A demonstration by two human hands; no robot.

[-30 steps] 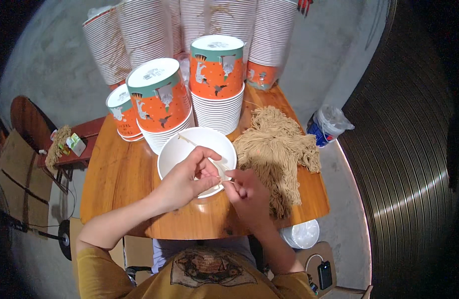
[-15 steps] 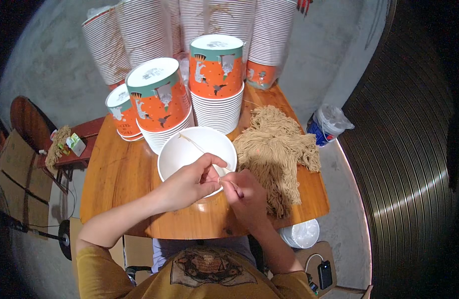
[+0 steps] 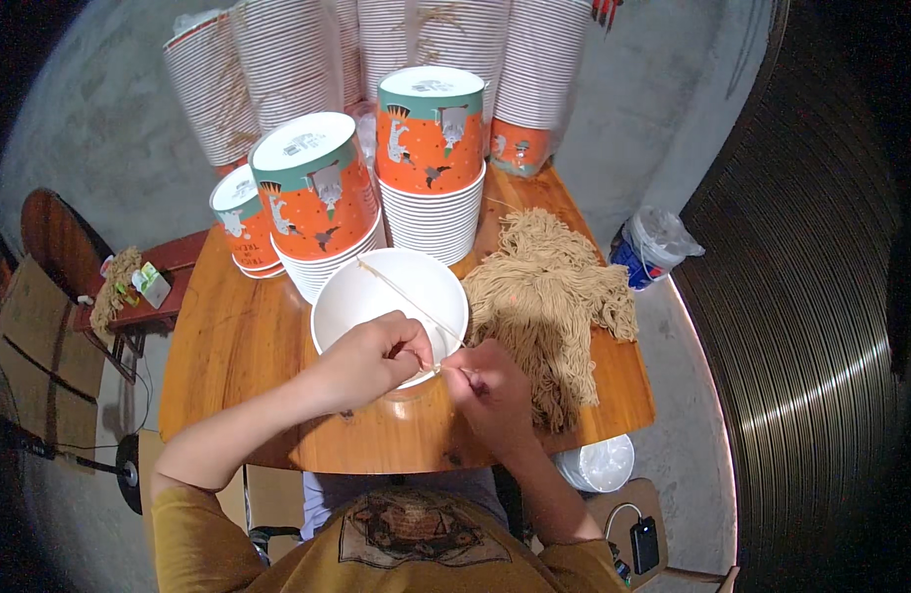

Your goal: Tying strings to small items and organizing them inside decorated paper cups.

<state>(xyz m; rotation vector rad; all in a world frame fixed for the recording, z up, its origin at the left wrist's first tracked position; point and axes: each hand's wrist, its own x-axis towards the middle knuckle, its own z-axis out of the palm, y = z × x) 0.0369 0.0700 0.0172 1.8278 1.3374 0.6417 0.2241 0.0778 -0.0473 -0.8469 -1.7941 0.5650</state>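
An open white paper tub (image 3: 348,314) stands near the front of the table. A thin beige cord (image 3: 408,299) runs from its far rim across the opening toward its near right rim. Over that near rim, my left hand (image 3: 366,364) is closed, thumb and finger pinching the cord's end. Right beside it, my right hand (image 3: 492,393) pinches the same cord, fingertips almost touching the left ones. The exact shape of the cord between the fingertips is too small to make out. To the right lies a big tangled heap of beige cords (image 3: 534,296).
Upside-down stacks of orange and green tubs (image 3: 431,148) rise behind the white tub. Taller wrapped stacks (image 3: 287,69) line the back of the wooden table (image 3: 238,395). A red bench (image 3: 183,259) stands left, a bucket (image 3: 653,247) right, beside a ribbed metal shutter (image 3: 801,326).
My left fingers have curled in and drawn down to the near rim, and the cord across the opening now shows more fully. The tub has shifted very slightly.
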